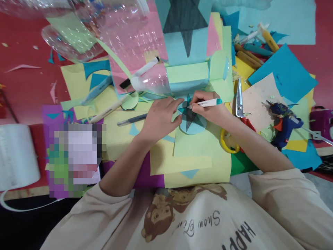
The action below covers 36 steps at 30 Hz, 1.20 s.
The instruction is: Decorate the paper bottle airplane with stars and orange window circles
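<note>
A light blue paper circle [194, 125] with a dark star drawn on it lies on pale green paper [197, 149]. My left hand [160, 118] rests flat on the paper, fingers stretched out, touching the circle's left edge. My right hand [208, 109] is closed round a white marker with a teal cap [206, 102], its tip on the star near the circle's top.
Scissors with yellow and red handles [238, 114] lie just right of my right hand. A blue glue gun [283, 123] sits further right. Clear plastic bottles [104, 31] and a larger star drawing [186, 27] stand behind. Pens [131, 120] and paper scraps cover the red table [23, 86].
</note>
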Each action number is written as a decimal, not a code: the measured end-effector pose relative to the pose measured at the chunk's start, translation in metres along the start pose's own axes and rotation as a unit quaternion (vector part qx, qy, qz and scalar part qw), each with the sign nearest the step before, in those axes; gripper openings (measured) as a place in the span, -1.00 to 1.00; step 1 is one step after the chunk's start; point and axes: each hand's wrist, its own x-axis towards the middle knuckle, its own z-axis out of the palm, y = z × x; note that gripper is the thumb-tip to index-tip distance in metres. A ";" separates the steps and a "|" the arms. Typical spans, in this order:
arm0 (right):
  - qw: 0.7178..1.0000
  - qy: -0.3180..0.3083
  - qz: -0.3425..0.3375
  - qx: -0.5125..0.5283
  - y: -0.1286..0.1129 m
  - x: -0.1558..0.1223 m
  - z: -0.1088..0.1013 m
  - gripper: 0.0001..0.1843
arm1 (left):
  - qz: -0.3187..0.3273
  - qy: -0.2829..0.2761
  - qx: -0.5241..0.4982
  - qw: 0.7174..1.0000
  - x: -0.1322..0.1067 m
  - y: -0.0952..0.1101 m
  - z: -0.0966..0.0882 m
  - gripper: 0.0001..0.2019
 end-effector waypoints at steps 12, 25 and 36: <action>1.000 -0.004 -0.006 -0.010 0.002 0.001 0.000 -0.91 | 0.003 -0.014 0.018 1.000 0.001 0.001 -0.001 -0.56; 1.000 -0.007 -0.002 0.001 0.001 0.000 -0.001 -0.90 | -0.001 -0.018 0.002 1.000 0.001 0.003 -0.003 -0.57; 0.995 0.021 -0.047 0.088 0.001 0.000 -0.006 -0.86 | -0.104 0.148 -0.353 0.918 -0.001 -0.002 -0.004 -0.71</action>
